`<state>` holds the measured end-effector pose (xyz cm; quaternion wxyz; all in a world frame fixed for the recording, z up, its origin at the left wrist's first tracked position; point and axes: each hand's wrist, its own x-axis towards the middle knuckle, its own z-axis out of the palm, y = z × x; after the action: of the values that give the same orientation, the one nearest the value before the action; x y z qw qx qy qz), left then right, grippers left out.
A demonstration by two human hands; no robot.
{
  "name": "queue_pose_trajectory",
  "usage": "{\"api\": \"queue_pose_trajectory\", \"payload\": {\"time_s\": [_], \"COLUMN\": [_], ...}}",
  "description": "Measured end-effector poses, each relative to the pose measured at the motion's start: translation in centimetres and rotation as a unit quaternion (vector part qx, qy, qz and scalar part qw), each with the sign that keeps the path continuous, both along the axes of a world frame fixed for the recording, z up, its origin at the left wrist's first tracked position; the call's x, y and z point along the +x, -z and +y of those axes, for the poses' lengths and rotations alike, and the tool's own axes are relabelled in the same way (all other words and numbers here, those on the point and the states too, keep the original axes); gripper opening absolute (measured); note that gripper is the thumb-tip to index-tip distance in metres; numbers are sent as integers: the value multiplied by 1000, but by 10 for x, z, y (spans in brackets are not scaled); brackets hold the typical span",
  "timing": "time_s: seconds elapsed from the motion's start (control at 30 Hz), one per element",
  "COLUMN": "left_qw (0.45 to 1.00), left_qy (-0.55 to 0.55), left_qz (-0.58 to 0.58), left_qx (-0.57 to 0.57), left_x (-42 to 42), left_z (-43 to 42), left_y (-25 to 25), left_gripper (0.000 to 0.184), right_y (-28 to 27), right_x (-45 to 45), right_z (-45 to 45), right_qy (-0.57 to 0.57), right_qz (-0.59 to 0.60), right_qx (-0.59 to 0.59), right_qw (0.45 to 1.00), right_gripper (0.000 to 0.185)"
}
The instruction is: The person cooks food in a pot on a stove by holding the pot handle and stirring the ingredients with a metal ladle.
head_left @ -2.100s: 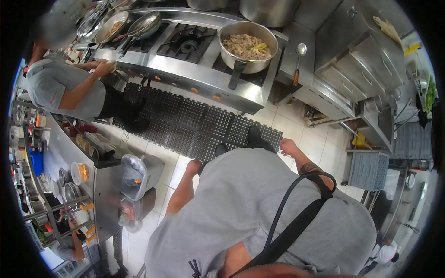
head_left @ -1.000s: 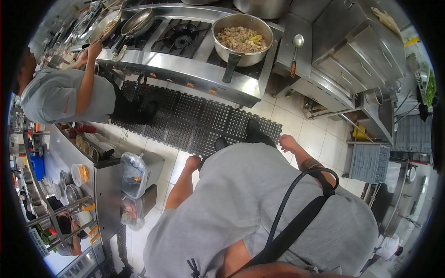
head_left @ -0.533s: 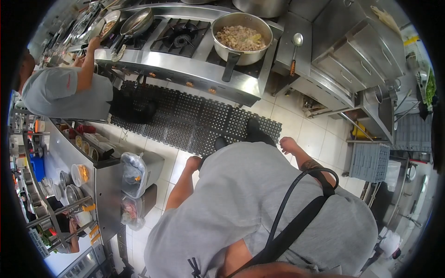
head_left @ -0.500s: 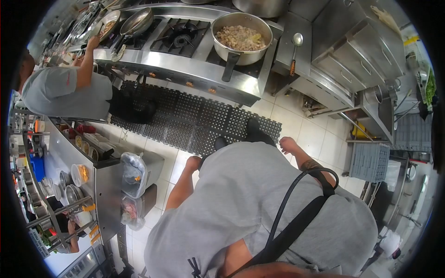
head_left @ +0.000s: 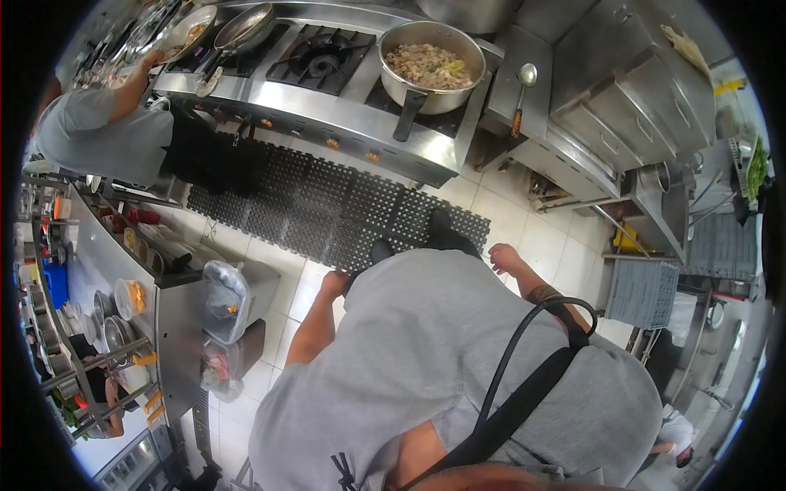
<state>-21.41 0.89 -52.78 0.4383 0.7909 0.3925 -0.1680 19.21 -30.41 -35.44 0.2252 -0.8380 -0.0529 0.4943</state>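
Observation:
My left hand (head_left: 334,283) hangs beside my body, its fingers curled closed next to dark cloth at my side. No object shows in it, though its inner side is partly hidden. Down on the other side is my right hand (head_left: 506,259), empty, with loosely bent fingers a little apart. Neither hand touches the stove (head_left: 323,108) in front of me. On the stove's right end stands a large pot (head_left: 393,83) with a dark handle pointing my way. Chopped, brownish food (head_left: 430,65) fills much of it. A large metal spoon (head_left: 521,96) lies on the steel counter to its right.
A co-worker in a grey shirt (head_left: 106,135) reaches toward a pan (head_left: 190,37) at the left; another pan (head_left: 244,29) sits beside it. A perforated black mat (head_left: 327,204) covers the floor ahead. A lined bin (head_left: 225,303) and steel counter (head_left: 182,352) stand left, a grey crate (head_left: 643,293) right.
The co-worker has shifted left and drawn the arm lower at the pan. My right hand's fingers look slightly more spread. My view has moved a little; the pot and spoon have stayed put.

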Motion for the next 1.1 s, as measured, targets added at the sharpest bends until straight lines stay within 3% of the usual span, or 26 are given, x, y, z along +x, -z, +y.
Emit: {"api": "queue_pose_trajectory", "payload": {"time_s": [0.3, 0.4, 0.47, 0.6, 0.77, 0.9, 0.97, 1.1], "left_qw": [999, 998, 981, 982, 998, 988, 999, 1000], "left_qy": [32, 24, 148, 146, 38, 113, 9, -7], "left_qz": [-34, -49, -24, -14, -41, -27, -30, -21], "left_qx": [26, 19, 122, 122, 30, 99, 4, -14], "left_x": [-3, -3, -2, -2, -3, -5, -7, -6], "left_z": [-5, -4, 0, 1, -3, -3, -4, -3], "left_y": [-4, -5, -6, -10, -15, -14, -7, -11], "left_gripper": [21, 20, 28, 30, 26, 19, 19, 19], "right_y": [-5, -6, -6, -7, -7, -6, -3, -2], "right_x": [6, 6, 6, 6, 7, 2, 1, -1], "right_z": [11, 14, 16, 19, 20, 20, 19, 16], "right_qy": [-28, -46, -55, -49, -71, -61, -61, -71], "right_qz": [-3, -28, -38, -26, -24, -21, -26, -23], "right_qx": [-12, 22, 25, 16, 12, 5, -3, 4], "right_qw": [1000, 998, 997, 998, 997, 998, 998, 997], "right_gripper": [30, 15, 16, 16, 18, 19, 20, 20]}}
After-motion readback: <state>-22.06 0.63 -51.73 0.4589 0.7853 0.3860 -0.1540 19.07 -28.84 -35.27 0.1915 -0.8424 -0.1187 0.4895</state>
